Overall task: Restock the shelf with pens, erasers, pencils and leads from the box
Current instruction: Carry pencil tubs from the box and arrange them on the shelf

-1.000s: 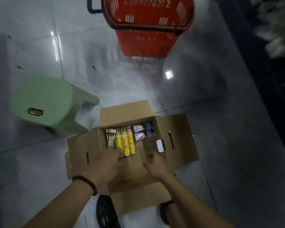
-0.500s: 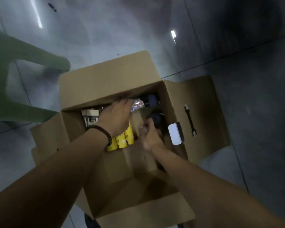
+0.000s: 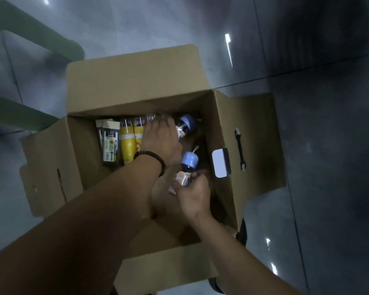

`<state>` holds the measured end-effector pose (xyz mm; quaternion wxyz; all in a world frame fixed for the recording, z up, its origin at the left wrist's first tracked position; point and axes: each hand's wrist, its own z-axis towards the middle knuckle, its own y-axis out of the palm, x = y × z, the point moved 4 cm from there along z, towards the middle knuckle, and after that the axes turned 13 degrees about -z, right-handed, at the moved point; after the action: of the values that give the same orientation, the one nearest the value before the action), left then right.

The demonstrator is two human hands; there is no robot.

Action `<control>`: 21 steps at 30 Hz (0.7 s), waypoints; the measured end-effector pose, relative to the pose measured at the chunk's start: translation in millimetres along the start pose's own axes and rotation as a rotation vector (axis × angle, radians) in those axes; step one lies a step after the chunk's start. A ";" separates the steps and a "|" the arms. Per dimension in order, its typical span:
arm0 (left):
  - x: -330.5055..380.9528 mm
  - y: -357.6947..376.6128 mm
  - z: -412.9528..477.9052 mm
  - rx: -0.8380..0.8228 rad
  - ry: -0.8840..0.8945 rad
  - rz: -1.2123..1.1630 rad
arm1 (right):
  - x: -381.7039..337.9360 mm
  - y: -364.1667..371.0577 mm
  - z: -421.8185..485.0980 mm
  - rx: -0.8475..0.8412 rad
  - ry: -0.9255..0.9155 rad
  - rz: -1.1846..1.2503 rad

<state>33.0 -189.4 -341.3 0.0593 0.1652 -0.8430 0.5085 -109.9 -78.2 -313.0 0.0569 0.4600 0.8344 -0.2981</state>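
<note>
An open cardboard box (image 3: 249, 128) stands on the floor below me. Inside, on the left, lie flat dark-and-white packs (image 3: 109, 143) and yellow tubes (image 3: 127, 143). My left hand (image 3: 161, 139), with a dark bracelet at the wrist, reaches deep into the box and lies over the yellow tubes and a blue-capped jar (image 3: 186, 125) at the back right. My right hand (image 3: 193, 193) grips a second blue-capped jar (image 3: 188, 167) by its labelled body, cap pointing away from me.
A green plastic stool (image 3: 19, 60) stands at the upper left, close to the box. The box's four flaps are folded outward; a white label (image 3: 221, 162) sticks to the right wall. Grey glossy tiles surround the box.
The view has come closer to the box. My left hand moved further toward the back right jar. My right hand took hold of the nearer blue-capped jar and lifted it.
</note>
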 end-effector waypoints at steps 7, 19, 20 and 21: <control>-30.1 -109.1 -142.2 -0.064 -0.399 -0.844 | -21.4 -45.0 -101.8 -0.185 0.012 0.086; 30.1 -411.4 -472.0 0.419 -0.769 -1.989 | -272.9 -197.2 -437.7 -0.650 -0.558 -0.150; 32.7 -435.0 -497.9 0.438 -0.752 -2.032 | -288.3 -200.1 -470.7 -0.679 -0.606 -0.195; 33.0 -455.0 -524.9 0.446 -0.745 -2.083 | -300.7 -201.6 -503.5 -0.708 -0.645 -0.235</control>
<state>120.5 68.7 298.5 0.1686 0.9362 -0.1499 0.2694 -9.8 -102.4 298.5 0.4313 0.1996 0.8705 -0.1279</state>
